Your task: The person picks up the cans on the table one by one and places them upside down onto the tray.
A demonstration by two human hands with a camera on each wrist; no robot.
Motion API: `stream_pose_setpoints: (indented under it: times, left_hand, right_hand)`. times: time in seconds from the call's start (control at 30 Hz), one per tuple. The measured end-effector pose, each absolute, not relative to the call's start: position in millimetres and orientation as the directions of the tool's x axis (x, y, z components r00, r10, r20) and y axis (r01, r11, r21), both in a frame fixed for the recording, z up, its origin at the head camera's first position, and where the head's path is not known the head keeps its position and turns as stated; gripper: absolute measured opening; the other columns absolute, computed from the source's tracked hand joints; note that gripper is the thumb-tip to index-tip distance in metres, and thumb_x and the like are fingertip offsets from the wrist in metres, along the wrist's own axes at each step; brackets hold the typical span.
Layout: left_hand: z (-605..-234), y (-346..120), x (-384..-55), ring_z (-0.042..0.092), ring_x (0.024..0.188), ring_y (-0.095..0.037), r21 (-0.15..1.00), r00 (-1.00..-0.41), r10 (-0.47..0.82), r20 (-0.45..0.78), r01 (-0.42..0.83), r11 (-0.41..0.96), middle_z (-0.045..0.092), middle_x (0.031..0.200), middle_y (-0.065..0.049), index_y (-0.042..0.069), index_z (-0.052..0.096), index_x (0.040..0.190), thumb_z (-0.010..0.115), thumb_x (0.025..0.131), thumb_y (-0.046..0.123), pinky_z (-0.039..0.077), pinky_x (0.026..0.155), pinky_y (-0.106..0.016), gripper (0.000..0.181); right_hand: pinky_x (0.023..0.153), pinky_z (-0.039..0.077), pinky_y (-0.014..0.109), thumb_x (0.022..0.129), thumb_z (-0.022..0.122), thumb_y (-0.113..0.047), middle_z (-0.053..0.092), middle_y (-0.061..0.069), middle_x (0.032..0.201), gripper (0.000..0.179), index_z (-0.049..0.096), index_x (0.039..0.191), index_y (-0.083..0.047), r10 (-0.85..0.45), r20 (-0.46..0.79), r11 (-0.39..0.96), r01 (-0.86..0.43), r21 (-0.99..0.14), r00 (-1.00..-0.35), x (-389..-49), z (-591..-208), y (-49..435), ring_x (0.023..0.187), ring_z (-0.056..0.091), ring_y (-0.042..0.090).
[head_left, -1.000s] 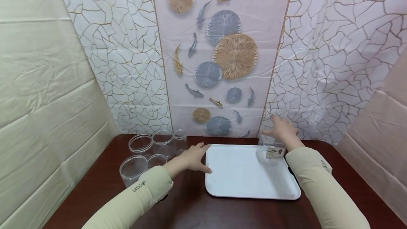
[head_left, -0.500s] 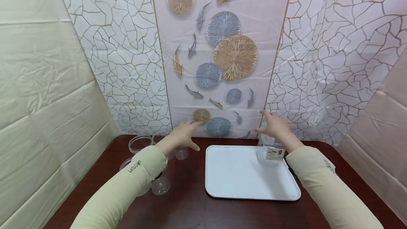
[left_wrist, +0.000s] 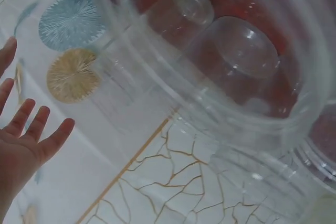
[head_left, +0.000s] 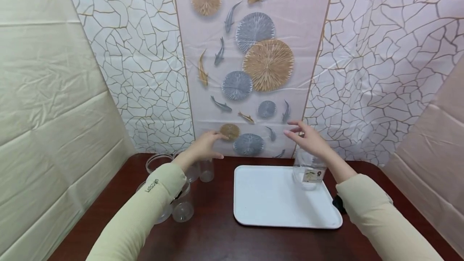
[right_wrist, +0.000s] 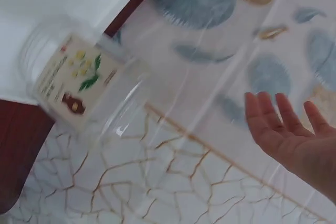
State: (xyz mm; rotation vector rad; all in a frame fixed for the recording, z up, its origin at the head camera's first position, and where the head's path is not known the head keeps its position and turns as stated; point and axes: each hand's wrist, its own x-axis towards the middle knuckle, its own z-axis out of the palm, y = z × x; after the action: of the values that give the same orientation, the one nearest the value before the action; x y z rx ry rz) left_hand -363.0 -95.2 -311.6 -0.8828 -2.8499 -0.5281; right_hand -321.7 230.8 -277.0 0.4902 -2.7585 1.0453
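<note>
Clear jars (head_left: 183, 212) at left, labelled jar (head_left: 313, 175) on tray (head_left: 268, 200), nothing gripped

Far left on the surface (head_left: 224, 245): several clear jars standing in a loose cluster, some partly covered by the left sleeve (head_left: 148, 208) from where I watch. Left hand (head_left: 201, 146) hangs above the back ones, its fingers spread and holding nothing. Left wrist view puts a wide rim close to the lens, the hand apart from it.

Right of centre: white tray, flat; labelled jar upright at its far right corner, label toward my head view. Right hand (head_left: 309, 140) hangs above and a little left of it, fingers parted, lightly bent, nothing pinched.

My reading: jar handling, at a point between grips. Next move, I judge, calls for settling on one jar, lowering a hand beside its wall and closing evenly. See-through sides are hard to read; I would check the wrist view before contact. Clustered jars could be nudged.
</note>
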Motion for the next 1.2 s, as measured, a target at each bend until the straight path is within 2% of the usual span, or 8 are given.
stream_pose_setpoints:
  times: [0.13,0.27,0.37,0.43,0.53,0.77,0.97,1.2]
  left_hand:
    - [-315.7,-99.0,-364.4,0.044,0.129,-0.034,0.297,-0.821,0.529,0.217,0.571,0.765,0.048,0.138,-0.018,0.007,0.057,0.127,0.075,0.078,0.016,0.033,0.109,-0.047,0.053]
    - [-315.3,-101.3,-365.8,0.047,0.126,-0.034,0.269,-0.814,0.526,0.246,0.579,0.77,0.052,0.135,-0.018,0.006,0.061,0.121,0.074,0.08,0.014,0.035,0.108,-0.045,0.044]
    - [-313.5,-102.4,-367.0,0.05,0.123,-0.033,0.25,-0.811,0.522,0.265,0.581,0.775,0.054,0.132,-0.018,0.006,0.063,0.118,0.073,0.08,0.013,0.038,0.106,-0.044,0.041]
    - [-313.1,-103.4,-367.7,0.052,0.121,-0.033,0.238,-0.812,0.517,0.271,0.577,0.781,0.056,0.129,-0.017,0.006,0.064,0.117,0.073,0.08,0.014,0.04,0.104,-0.044,0.039]
    - [-314.3,-105.4,-369.7,0.054,0.117,-0.032,0.224,-0.809,0.516,0.282,0.578,0.785,0.059,0.126,-0.015,0.007,0.063,0.118,0.073,0.079,0.012,0.042,0.101,-0.044,0.04]
    - [-316.3,-111.0,-375.2,0.055,0.118,-0.029,0.24,-0.827,0.486,0.282,0.551,0.799,0.06,0.127,-0.012,0.007,0.061,0.122,0.072,0.08,0.01,0.042,0.102,-0.041,0.043]
    - [-315.6,-115.3,-375.7,0.054,0.119,-0.03,0.258,-0.862,0.442,0.247,0.498,0.828,0.059,0.127,-0.013,0.006,0.061,0.122,0.072,0.08,0.013,0.042,0.102,-0.042,0.044]
    - [-321.4,-122.7,-370.3,0.053,0.116,-0.035,0.241,-0.889,0.442,0.121,0.458,0.856,0.057,0.126,-0.018,0.007,0.059,0.125,0.075,0.076,0.018,0.042,0.1,-0.046,0.053]
  right_hand:
    - [0.078,0.054,0.037,0.099,0.046,-0.026,0.055,0.031,0.124,0.046,0.043,0.135,0.003,-0.265,0.313,0.59,-0.41,-0.695,-0.912,-306.8,-277.9,224.6,0.105,0.059,0.039]
    - [0.073,0.052,0.023,0.1,0.045,-0.022,0.06,0.028,0.118,0.038,0.049,0.128,0.003,-0.247,0.35,0.536,-0.428,-0.727,-0.904,-297.5,-280.3,220.2,0.097,0.062,0.021]
    - [0.074,0.052,0.021,0.1,0.044,-0.021,0.06,0.027,0.116,0.036,0.051,0.125,0.004,-0.231,0.354,0.504,-0.422,-0.753,-0.906,-293.1,-282.3,218.4,0.091,0.061,0.006]
    - [0.074,0.052,0.021,0.1,0.044,-0.021,0.06,0.027,0.115,0.036,0.052,0.123,0.005,-0.225,0.353,0.479,-0.418,-0.772,-0.908,-290.1,-283.7,217.4,0.088,0.06,0.001]
    - [0.073,0.053,0.021,0.1,0.046,-0.021,0.062,0.024,0.111,0.034,0.054,0.12,0.005,-0.22,0.355,0.444,-0.417,-0.793,-0.909,-284.5,-286.5,216.0,0.086,0.06,-0.001]
    - [0.074,0.055,0.024,0.098,0.05,-0.021,0.065,-0.012,0.09,0.034,0.055,0.117,0.007,-0.219,0.328,0.343,-0.388,-0.856,-0.919,-272.0,-292.4,213.2,0.081,0.062,0.001]
    - [0.077,0.056,0.028,0.098,0.05,-0.021,0.066,-0.007,0.092,0.031,0.056,0.115,0.004,-0.231,0.289,0.262,-0.346,-0.901,-0.929,-269.9,-299.7,211.1,0.085,0.065,0.006]
    - [0.076,0.055,0.026,0.099,0.049,-0.02,0.066,-0.002,0.095,0.029,0.056,0.114,0.003,-0.272,0.261,0.24,-0.328,-0.914,-0.926,-266.4,-314.0,209.5,0.086,0.065,0.005]
